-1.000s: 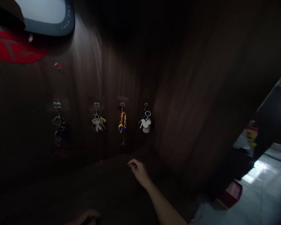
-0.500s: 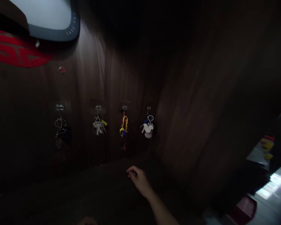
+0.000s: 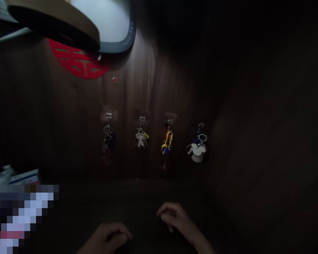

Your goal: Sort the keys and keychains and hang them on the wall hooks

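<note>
My left hand (image 3: 108, 237) is low in the view, its fingers loosely curled and the thumb apart from them. Across from it, my right hand (image 3: 176, 218) has bent fingers, with a gap between them and the thumb. I see nothing held in either hand. Both are over a dark surface (image 3: 137, 197), below a row of wall hooks. From these hang a dim key ring (image 3: 107, 130) at the left, a bunch of silver keys (image 3: 141, 138), a yellow, red and blue braided cord (image 3: 168, 141), and keys with a white mouse-head-shaped tag (image 3: 198, 150).
A red paper-cut disc (image 3: 86, 67) is on the dark wood wall (image 3: 137, 84), partly hidden by a brown rounded object (image 3: 69, 30) and a grey-rimmed panel (image 3: 119, 46). At the left stand a box (image 3: 25, 177) and pale bottles. A pixelated patch covers the lower left.
The view has swung left, so the hooks and keys appear further right. My left hand has come up into view from the bottom edge. My right hand stays empty.
</note>
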A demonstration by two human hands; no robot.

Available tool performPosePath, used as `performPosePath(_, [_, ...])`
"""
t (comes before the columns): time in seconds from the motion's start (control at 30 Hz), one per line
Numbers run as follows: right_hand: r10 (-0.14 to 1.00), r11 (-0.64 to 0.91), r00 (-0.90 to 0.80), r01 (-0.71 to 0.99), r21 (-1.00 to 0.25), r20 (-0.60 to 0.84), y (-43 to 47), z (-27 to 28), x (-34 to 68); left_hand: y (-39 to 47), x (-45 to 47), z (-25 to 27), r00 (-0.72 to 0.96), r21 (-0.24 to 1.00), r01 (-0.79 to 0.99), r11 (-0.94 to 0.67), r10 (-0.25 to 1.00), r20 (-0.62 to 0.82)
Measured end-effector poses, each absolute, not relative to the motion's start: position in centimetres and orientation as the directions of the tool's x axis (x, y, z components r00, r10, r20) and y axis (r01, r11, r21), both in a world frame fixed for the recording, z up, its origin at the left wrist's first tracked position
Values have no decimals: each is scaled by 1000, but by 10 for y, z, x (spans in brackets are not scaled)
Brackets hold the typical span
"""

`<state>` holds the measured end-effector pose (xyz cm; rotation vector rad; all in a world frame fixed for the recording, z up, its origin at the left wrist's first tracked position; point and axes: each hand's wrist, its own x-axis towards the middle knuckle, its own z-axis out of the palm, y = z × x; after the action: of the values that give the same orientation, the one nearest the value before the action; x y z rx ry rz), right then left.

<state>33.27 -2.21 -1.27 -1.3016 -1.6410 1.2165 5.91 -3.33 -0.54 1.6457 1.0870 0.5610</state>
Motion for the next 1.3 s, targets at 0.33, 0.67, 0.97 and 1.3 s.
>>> performPosePath(0.33, [927,-149,-370,-210,-966,-62,-31,-18,340,-31,14,44,431,999,23,-31,902,19])
performPosePath(0.67, [918,255,-90,-614,-747,387,-33,90,278,-35,-14,91,226,731,-629,-264,838,497])
performPosePath(0.97, [920,249,-86,-625,-740,382,-22,98,277,-22,-14,85,213,719,-668,-192,877,431])
performPosePath(1.3, [932,123,-361,261,-957,22,11,45,287,48,24,123,-299,842,124,-526,789,537])
